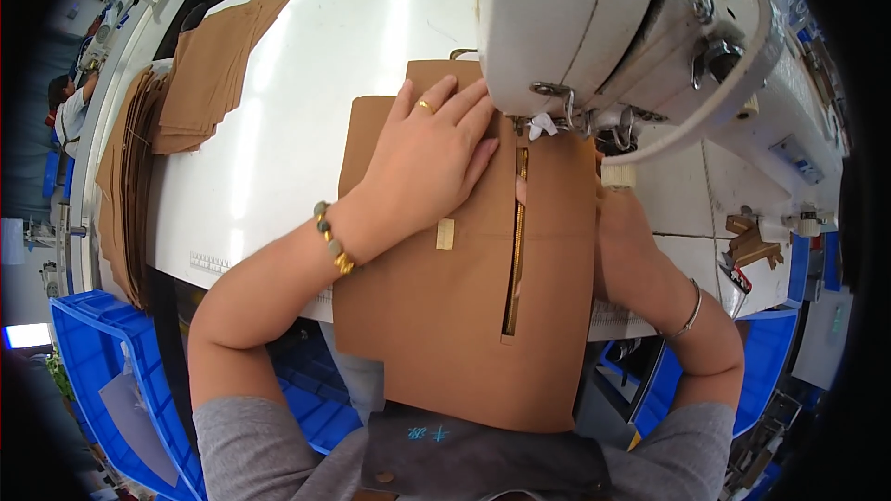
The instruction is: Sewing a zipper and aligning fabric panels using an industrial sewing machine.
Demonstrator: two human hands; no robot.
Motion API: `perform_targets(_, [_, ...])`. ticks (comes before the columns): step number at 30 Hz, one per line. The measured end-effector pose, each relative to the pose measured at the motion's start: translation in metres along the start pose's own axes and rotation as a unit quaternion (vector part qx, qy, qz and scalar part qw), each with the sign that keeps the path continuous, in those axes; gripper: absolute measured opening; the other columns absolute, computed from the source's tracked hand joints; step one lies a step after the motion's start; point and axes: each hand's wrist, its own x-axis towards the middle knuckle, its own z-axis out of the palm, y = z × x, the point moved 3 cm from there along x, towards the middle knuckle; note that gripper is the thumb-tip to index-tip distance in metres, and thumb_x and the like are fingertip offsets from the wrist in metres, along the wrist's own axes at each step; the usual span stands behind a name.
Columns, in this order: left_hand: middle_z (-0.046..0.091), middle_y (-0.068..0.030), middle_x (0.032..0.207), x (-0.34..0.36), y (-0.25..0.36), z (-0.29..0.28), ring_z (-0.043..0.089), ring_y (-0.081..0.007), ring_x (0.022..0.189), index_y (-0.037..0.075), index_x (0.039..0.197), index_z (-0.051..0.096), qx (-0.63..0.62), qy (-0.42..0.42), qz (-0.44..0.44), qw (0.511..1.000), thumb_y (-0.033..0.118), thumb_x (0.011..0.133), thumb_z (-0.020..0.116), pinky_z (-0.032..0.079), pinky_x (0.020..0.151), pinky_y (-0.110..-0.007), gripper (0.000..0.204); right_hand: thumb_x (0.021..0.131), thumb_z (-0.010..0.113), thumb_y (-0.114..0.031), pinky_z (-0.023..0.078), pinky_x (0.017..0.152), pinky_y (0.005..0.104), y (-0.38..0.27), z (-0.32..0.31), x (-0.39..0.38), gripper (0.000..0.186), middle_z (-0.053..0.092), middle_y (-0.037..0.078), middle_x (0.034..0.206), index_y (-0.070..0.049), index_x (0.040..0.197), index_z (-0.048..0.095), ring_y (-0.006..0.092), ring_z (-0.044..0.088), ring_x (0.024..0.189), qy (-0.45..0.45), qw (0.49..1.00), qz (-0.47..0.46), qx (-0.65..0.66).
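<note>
A brown sheet panel (390,306) with a long slot holding a gold-toothed zipper (516,278) lies under the white sewing machine head (585,28), by its presser foot. My left hand (432,148) lies palm down on the panel, fingers outstretched, left of the foot. A small pale tab (445,234) sits on the panel below it. My right hand (617,232) is at the panel's right edge, its fingers mostly hidden under it; some skin shows through the slot.
Brown sheet stacks (212,74) lie at left on the white table (306,28). Blue bins (111,334) flank me below. Brown scraps (752,246) and a red-black tool (736,278) lie at right. Another person (70,111) works at far left.
</note>
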Motion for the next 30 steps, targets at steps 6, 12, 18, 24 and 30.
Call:
perform_targets(6, [0.051, -0.0123, 0.157, -0.035, 0.026, -0.008, 0.045, -0.0316, 0.149, 0.006, 0.15, 0.053, -0.078, -0.059, 0.041, 0.994, 0.023, 0.1, 0.065, 0.035, 0.119, -0.062, 0.053, 0.082, 0.073, -0.028, 0.038, 0.114, 0.0651, -0.001, 0.0, 0.002, 0.06, 0.069, 0.013, 0.131, -0.011, 0.139, 0.064, 0.0344, 0.068, 0.118, -0.011, 1.0, 0.012, 0.01])
perform_targets(12, [0.05, -0.0102, 0.159, -0.034, 0.024, -0.003, 0.045, -0.0314, 0.149, 0.007, 0.15, 0.054, -0.061, -0.033, 0.042, 0.997, 0.026, 0.103, 0.061, 0.034, 0.12, -0.062, 0.051, 0.084, 0.072, -0.028, 0.038, 0.114, 0.0655, -0.002, -0.004, 0.001, 0.059, 0.069, 0.012, 0.132, -0.011, 0.14, 0.064, 0.032, 0.069, 0.115, -0.008, 0.999, 0.028, 0.036])
perform_targets(18, [0.049, -0.0112, 0.16, -0.034, 0.023, -0.004, 0.045, -0.0329, 0.15, 0.006, 0.15, 0.053, -0.08, -0.036, 0.042, 0.995, 0.026, 0.104, 0.06, 0.032, 0.121, -0.063, 0.051, 0.083, 0.073, -0.03, 0.038, 0.113, 0.066, -0.002, -0.003, 0.002, 0.061, 0.071, 0.01, 0.129, -0.01, 0.14, 0.064, 0.0303, 0.072, 0.106, 0.006, 1.0, 0.015, 0.021])
perform_targets(24, [0.05, -0.0123, 0.159, -0.033, 0.02, -0.004, 0.045, -0.0343, 0.149, 0.004, 0.149, 0.053, -0.13, -0.028, 0.035, 0.991, 0.023, 0.103, 0.061, 0.032, 0.121, -0.063, 0.05, 0.083, 0.072, -0.03, 0.039, 0.112, 0.0663, -0.002, -0.004, 0.0, 0.063, 0.071, 0.01, 0.129, -0.009, 0.141, 0.064, 0.0286, 0.072, 0.106, -0.013, 0.999, 0.025, 0.021])
perform_targets(30, [0.05, -0.0111, 0.159, -0.033, 0.022, -0.004, 0.045, -0.0342, 0.149, 0.005, 0.15, 0.054, -0.099, -0.032, 0.041, 0.994, 0.022, 0.103, 0.061, 0.032, 0.121, -0.063, 0.05, 0.084, 0.072, -0.03, 0.039, 0.111, 0.0681, -0.003, -0.003, 0.002, 0.056, 0.071, 0.009, 0.132, -0.011, 0.136, 0.067, 0.0291, 0.069, 0.117, 0.004, 0.999, 0.014, 0.031])
